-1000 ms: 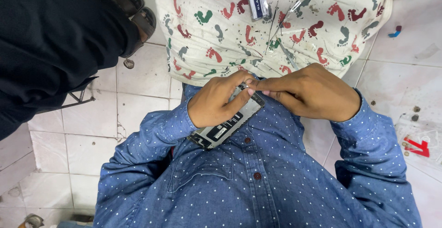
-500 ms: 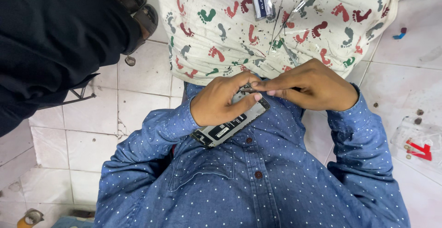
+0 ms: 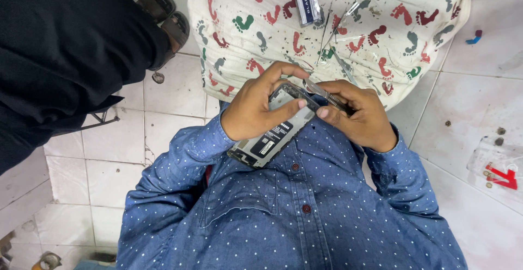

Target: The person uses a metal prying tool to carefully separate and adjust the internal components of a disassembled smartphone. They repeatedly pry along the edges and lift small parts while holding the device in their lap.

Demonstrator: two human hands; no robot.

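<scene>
My left hand (image 3: 260, 105) grips an opened mobile phone (image 3: 271, 135) with its back cover off, held tilted in front of my blue dotted shirt (image 3: 283, 215). Its thumb and fingers wrap the phone's upper end. My right hand (image 3: 357, 114) pinches metal tweezers (image 3: 322, 92), and their tip rests at the phone's top edge. The two hands touch over the phone.
A white cloth with coloured footprint marks (image 3: 381, 35) lies ahead, carrying a small blue and white box (image 3: 306, 4) and several thin metal tools (image 3: 338, 30). Another person in dark clothes (image 3: 65, 57) with sandals (image 3: 169, 22) stands at left. A red part (image 3: 504, 176) lies on the tiled floor at right.
Both hands have risen toward the cloth with the phone. The phone's upper end now shows between my left fingers, and the tweezers reach its top edge.
</scene>
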